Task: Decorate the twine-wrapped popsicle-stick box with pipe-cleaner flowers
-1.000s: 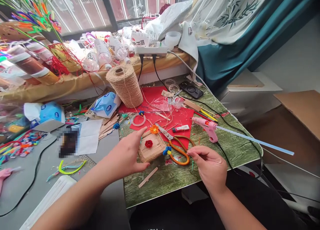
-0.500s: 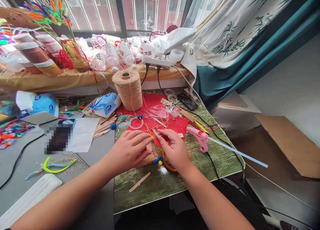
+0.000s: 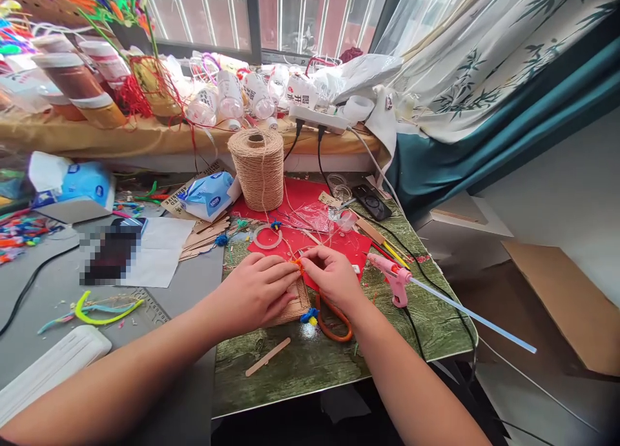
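My left hand (image 3: 256, 292) lies over a small square mat of ice-lolly sticks (image 3: 296, 308) on the green table (image 3: 310, 362), fingers curled down onto it. My right hand (image 3: 332, 279) pinches a small orange flower (image 3: 296, 263) at the mat's top corner, fingertips pressed together. Both hands meet at that corner. Orange-handled scissors (image 3: 334, 320) lie under my right wrist. A little blue and yellow flower (image 3: 308, 315) sits just below the mat.
A pink glue gun (image 3: 394, 279) with a long glue stick lies to the right. A jute twine spool (image 3: 258, 168) stands behind on red paper (image 3: 334, 239). A loose wooden stick (image 3: 267, 357) lies near the front edge. Tissue packs, a black cable and cluttered window shelf are left and behind.
My right hand came in from the right of the scissors to the mat's top corner and closed on the orange flower. My left hand flattened onto the mat. The view shifted slightly.
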Motion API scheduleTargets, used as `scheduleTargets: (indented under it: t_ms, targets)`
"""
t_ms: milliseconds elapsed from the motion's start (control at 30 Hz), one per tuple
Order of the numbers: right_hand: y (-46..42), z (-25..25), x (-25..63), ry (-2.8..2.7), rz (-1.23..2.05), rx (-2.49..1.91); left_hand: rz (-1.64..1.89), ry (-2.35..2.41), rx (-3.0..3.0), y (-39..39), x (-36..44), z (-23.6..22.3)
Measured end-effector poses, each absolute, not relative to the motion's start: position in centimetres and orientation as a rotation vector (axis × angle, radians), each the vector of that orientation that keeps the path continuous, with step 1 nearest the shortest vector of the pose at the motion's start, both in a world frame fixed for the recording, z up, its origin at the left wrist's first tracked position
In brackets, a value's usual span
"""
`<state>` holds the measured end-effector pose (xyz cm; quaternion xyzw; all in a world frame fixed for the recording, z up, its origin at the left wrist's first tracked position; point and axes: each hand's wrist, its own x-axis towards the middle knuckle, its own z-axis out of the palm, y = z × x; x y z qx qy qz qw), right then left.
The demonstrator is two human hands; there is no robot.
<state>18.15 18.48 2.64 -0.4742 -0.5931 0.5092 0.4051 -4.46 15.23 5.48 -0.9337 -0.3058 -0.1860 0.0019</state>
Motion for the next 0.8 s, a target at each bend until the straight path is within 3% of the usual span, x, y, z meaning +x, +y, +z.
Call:
scheduleTargets:
  t_ms: [800]
  targets:
    - [17.7, 2.5, 17.9, -1.243, 1.423, -1.183, -0.633, -0.964, -2.94, 15.3, -5.0, 5.9]
